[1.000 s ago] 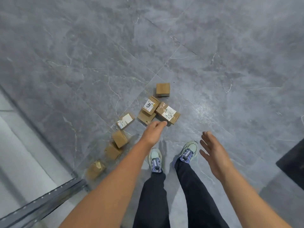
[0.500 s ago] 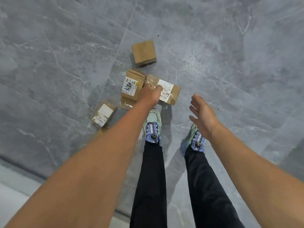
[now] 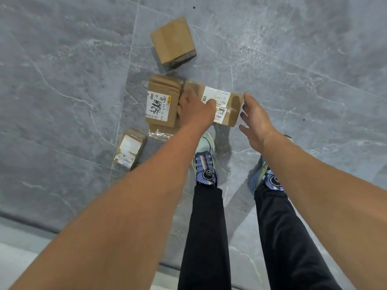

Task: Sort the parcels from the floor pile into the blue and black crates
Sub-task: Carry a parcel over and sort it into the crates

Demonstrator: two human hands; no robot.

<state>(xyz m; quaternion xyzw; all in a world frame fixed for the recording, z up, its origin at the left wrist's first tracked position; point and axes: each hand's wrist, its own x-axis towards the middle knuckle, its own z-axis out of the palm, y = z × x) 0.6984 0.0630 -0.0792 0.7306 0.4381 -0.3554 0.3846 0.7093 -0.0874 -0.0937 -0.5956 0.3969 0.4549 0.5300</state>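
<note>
Several cardboard parcels lie on the grey tiled floor. A long taped parcel with a white label point(image 3: 225, 101) lies just in front of my shoes. My left hand point(image 3: 194, 110) grips its left end, fingers curled over the top. My right hand point(image 3: 254, 120) hovers at its right end with fingers spread, touching or just short of it. Left of it lies a flat parcel with black handwriting on its label point(image 3: 161, 101). A plain brown parcel point(image 3: 173, 41) sits further away. A small labelled parcel point(image 3: 129, 149) lies at the near left. No crate is in view.
My two shoes point(image 3: 206, 162) and dark trouser legs stand right behind the parcels. A clear-taped flat piece point(image 3: 161, 133) pokes out under the handwritten parcel. A lighter floor strip point(image 3: 21, 248) runs along the bottom left.
I have bent lower, so the parcels look bigger and closer. My left hand settled onto the long parcel's left end. My right hand moved forward up to its right end.
</note>
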